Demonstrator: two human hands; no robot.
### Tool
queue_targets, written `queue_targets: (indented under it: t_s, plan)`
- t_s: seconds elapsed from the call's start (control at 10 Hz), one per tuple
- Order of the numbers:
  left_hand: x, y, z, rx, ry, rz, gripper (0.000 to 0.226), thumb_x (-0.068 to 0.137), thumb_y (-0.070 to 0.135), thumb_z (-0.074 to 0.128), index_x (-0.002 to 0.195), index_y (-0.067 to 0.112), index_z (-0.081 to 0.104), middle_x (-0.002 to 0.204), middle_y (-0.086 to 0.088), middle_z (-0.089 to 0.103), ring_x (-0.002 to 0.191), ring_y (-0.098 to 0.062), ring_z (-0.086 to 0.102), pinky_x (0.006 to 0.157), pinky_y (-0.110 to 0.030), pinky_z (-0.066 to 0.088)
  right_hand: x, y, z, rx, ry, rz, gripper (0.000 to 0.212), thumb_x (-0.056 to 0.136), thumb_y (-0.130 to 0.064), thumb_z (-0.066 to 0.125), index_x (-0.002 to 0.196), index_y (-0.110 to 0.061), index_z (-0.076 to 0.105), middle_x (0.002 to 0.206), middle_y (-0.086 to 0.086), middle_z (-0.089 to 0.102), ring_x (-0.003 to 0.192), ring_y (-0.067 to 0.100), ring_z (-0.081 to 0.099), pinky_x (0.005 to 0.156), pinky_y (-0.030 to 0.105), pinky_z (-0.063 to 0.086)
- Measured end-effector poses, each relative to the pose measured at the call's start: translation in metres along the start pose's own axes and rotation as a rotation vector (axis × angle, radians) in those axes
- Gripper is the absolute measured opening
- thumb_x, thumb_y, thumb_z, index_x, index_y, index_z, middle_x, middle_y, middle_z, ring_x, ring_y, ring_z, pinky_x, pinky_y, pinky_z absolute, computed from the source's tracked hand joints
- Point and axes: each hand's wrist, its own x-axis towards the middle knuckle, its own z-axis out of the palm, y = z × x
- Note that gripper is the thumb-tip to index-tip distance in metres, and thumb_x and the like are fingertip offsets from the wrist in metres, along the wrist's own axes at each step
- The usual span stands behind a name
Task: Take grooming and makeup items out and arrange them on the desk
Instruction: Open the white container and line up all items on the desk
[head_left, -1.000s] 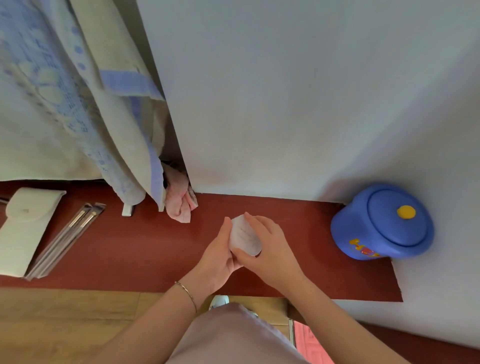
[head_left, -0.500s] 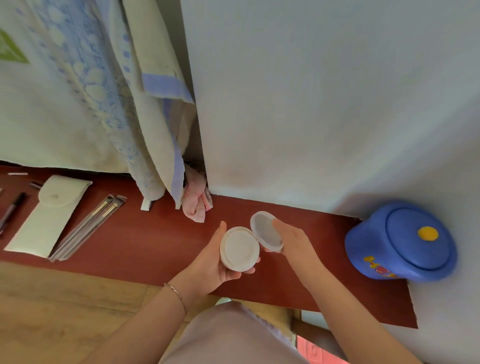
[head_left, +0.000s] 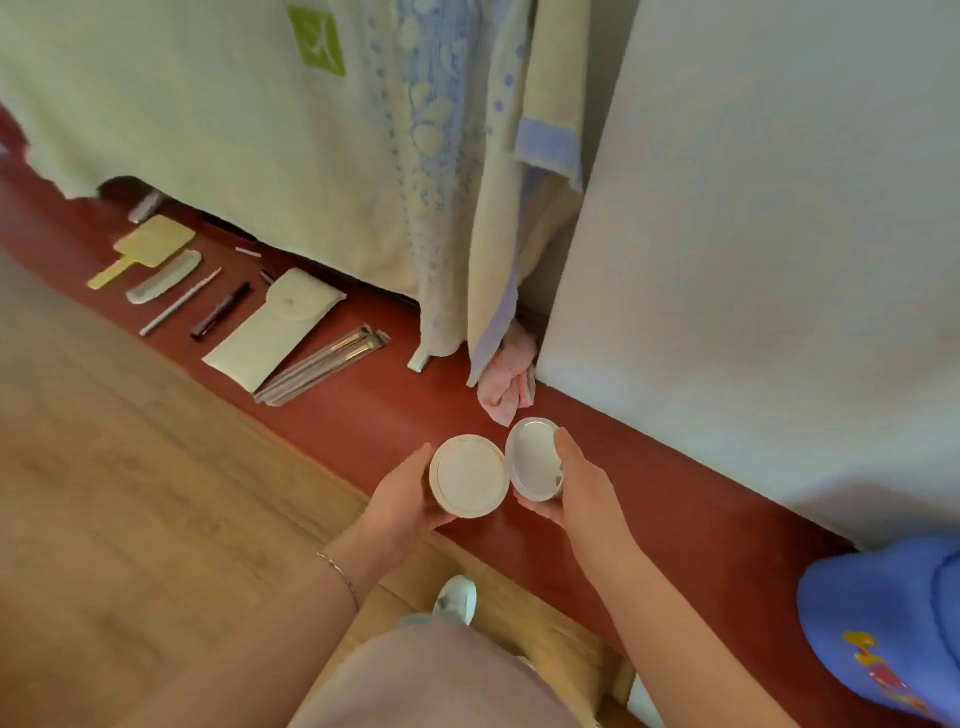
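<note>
Here my left hand (head_left: 402, 491) has its grip wrapped round the compact (head_left: 469, 476), thumb on the near rim and fingers behind it, its pale inside facing up at me. My right hand (head_left: 582, 483) pinches the lid (head_left: 532, 457), which stands swung open and tilted, touching the compact's right edge; whether a hinge joins them I cannot tell from here. Both are held in the air over the near edge of the desk (head_left: 649, 499), a red strip running along the wall.

Farther left along the desk, well apart from my hands, lies a row of things. Nearest are the brushes (head_left: 324, 369), a bundle lying slantwise, just beside a cream pouch (head_left: 275, 327) with its flap closed. Next come a dark pencil (head_left: 221, 310), a thin pale stick (head_left: 179, 301), a comb (head_left: 163, 275) and a yellow hand mirror (head_left: 143, 248) at the far left end.

A pink cloth (head_left: 506, 397) hangs down to the desk's back edge, below the towels (head_left: 467, 182). A blue jar (head_left: 888, 629) sits at the right end of the desk.
</note>
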Motion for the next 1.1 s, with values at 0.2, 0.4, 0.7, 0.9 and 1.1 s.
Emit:
queue_targets:
  t_s: [0.2,0.4,0.7,0.9,1.1]
  plan:
    - [0.004,0.014,-0.062,0.25,0.167,0.31,0.025,0.095,0.011,0.04,0.1,0.022,0.062,0.105,0.0,0.062,0.095,-0.016,0.057,0.084,-0.036,0.051,0.005,-0.001,0.061,-0.079,-0.113,0.004,0.014,0.092,-0.04,0.052,0.082,-0.03,0.054,0.092,-0.004,0.053,0.095,0.023,0.058,0.088,0.042,0.054]
    - [0.036,0.043,-0.09,0.46,0.152,0.318,0.031,0.094,0.015,0.043,0.118,0.02,0.061,0.122,0.005,0.057,0.117,-0.017,0.05,0.104,-0.039,0.039,0.028,-0.002,0.104,-0.107,-0.07,-0.031,0.026,0.092,-0.039,0.052,0.109,-0.019,0.057,0.103,0.0,0.057,0.104,0.025,0.058,0.089,0.042,0.053]
    - [0.093,0.086,-0.099,0.733,-0.202,0.313,0.03,0.095,0.009,0.04,0.067,0.02,0.048,0.069,0.007,0.042,0.065,-0.002,0.035,0.056,-0.012,0.032,0.037,-0.016,0.149,-0.156,0.225,-0.079,0.021,0.09,-0.048,0.047,0.079,-0.031,0.05,0.096,0.002,0.061,0.1,0.027,0.058,0.097,0.047,0.046]
    - [0.114,0.089,-0.105,0.836,-0.317,0.3,0.028,0.089,0.004,0.037,0.064,-0.007,0.04,0.062,-0.006,0.026,0.054,-0.006,0.022,0.051,-0.016,0.02,0.055,-0.006,0.15,-0.293,0.293,-0.129,0.032,0.095,-0.042,0.042,0.097,-0.016,0.06,0.092,0.001,0.06,0.099,0.03,0.06,0.09,0.042,0.046]
    - [0.12,0.088,-0.106,0.91,-0.351,0.372,0.026,0.086,0.0,0.034,0.064,-0.008,0.044,0.057,-0.002,0.023,0.051,-0.007,0.02,0.049,-0.019,0.018,0.058,-0.008,0.153,-0.254,0.358,-0.059,0.044,0.096,-0.039,0.042,0.116,-0.003,0.057,0.107,0.011,0.06,0.107,0.033,0.056,0.091,0.038,0.043]
